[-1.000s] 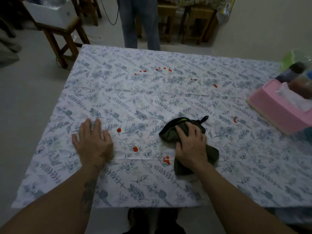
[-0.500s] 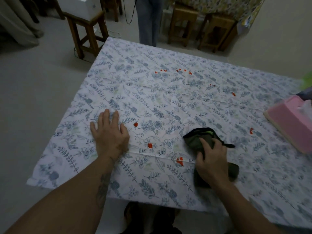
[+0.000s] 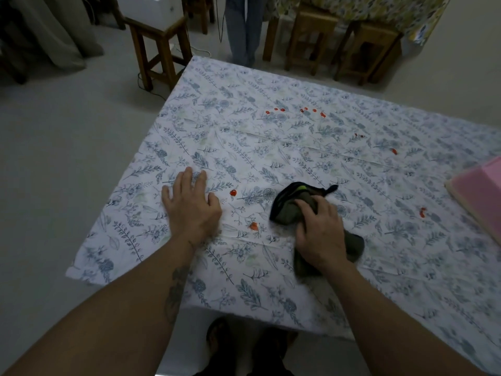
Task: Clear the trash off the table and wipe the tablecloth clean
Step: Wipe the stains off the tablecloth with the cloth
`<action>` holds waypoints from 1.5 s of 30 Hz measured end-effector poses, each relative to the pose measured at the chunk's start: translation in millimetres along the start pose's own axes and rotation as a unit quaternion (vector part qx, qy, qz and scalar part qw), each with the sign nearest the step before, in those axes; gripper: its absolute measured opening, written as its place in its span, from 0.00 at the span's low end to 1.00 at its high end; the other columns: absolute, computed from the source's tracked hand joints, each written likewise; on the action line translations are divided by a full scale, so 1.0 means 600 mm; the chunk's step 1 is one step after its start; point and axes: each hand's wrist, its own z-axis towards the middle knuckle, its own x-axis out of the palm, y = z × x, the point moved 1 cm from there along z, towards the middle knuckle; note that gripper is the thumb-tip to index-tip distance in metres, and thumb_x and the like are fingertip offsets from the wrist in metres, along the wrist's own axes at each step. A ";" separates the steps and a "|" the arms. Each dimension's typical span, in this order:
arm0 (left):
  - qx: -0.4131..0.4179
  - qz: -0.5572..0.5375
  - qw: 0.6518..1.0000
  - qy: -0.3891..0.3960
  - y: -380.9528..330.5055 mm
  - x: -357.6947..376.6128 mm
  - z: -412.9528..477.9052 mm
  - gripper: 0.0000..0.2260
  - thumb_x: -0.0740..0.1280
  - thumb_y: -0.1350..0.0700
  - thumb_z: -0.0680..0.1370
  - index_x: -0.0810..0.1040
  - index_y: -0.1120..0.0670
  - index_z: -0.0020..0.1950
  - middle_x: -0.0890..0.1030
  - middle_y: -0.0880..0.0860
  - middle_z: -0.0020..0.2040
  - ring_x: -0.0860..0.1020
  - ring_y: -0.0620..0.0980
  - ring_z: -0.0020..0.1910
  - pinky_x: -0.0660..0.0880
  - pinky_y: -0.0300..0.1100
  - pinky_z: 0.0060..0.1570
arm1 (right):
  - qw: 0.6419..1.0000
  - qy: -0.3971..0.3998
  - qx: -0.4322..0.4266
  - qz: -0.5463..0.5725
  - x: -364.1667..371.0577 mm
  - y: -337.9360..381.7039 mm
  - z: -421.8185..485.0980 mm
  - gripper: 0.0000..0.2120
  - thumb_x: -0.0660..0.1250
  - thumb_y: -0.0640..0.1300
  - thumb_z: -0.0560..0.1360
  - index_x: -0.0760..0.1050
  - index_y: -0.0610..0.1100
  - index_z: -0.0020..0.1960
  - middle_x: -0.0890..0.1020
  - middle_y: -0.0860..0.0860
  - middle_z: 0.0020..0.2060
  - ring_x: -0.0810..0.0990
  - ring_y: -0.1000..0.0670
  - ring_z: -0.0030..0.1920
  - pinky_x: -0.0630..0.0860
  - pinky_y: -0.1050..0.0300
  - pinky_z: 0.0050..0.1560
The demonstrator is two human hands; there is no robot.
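Note:
A white tablecloth [image 3: 311, 164] with a blue leaf print covers the table. Red stains dot it: one [image 3: 233, 192] just right of my left hand, one [image 3: 253, 226] between my hands, a cluster [image 3: 303, 111] farther back, and single spots [image 3: 422, 212] on the right. My left hand [image 3: 191, 208] lies flat on the cloth with fingers spread, holding nothing. My right hand [image 3: 321, 233] presses down on a crumpled dark green rag [image 3: 287, 206], which shows in front of and behind the hand.
A pink box [image 3: 479, 196] sits at the table's right edge. Beyond the table stand wooden stools [image 3: 160, 50], one bearing a white box, and a person's legs [image 3: 244, 31]. Another cloth-covered table [image 3: 379, 6] is at the back right. My feet show below the near edge.
The view has swung left and tilted. My right hand with the rag has slid left over the red smear near the front, which no longer shows. My left hand stays flat in place.

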 end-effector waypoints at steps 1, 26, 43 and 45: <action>-0.001 -0.010 1.000 0.005 0.003 -0.003 0.002 0.27 0.55 0.46 0.78 0.64 0.48 0.78 0.58 0.52 0.81 0.54 0.52 0.80 0.44 0.58 0.77 | 1.000 0.000 0.022 -0.005 -0.003 -0.011 0.002 0.23 0.62 0.47 0.74 0.71 0.46 0.69 0.70 0.40 0.66 0.68 0.38 0.62 0.71 0.40 0.59; -0.028 0.014 0.999 -0.035 0.124 -0.049 -0.013 0.27 0.53 0.47 0.78 0.64 0.46 0.78 0.62 0.51 0.80 0.57 0.49 0.79 0.47 0.57 0.78 | 0.998 -0.017 -0.027 0.046 0.032 0.137 0.141 0.22 0.63 0.48 0.74 0.73 0.47 0.67 0.71 0.42 0.65 0.69 0.39 0.62 0.68 0.39 0.62; -0.028 0.010 0.999 -0.039 0.127 -0.050 -0.013 0.27 0.55 0.48 0.77 0.66 0.46 0.77 0.62 0.51 0.80 0.57 0.49 0.79 0.46 0.55 0.78 | 0.975 -0.017 -0.176 0.132 0.069 0.276 0.093 0.20 0.62 0.50 0.74 0.76 0.46 0.64 0.72 0.43 0.60 0.71 0.42 0.57 0.75 0.46 0.51; -0.027 0.009 0.999 -0.040 0.127 -0.048 -0.011 0.26 0.56 0.48 0.77 0.67 0.47 0.77 0.63 0.51 0.79 0.58 0.49 0.79 0.47 0.55 0.77 | 0.978 -0.039 -0.161 0.125 0.074 0.289 0.130 0.19 0.62 0.50 0.75 0.75 0.48 0.65 0.71 0.44 0.62 0.69 0.43 0.60 0.72 0.45 0.56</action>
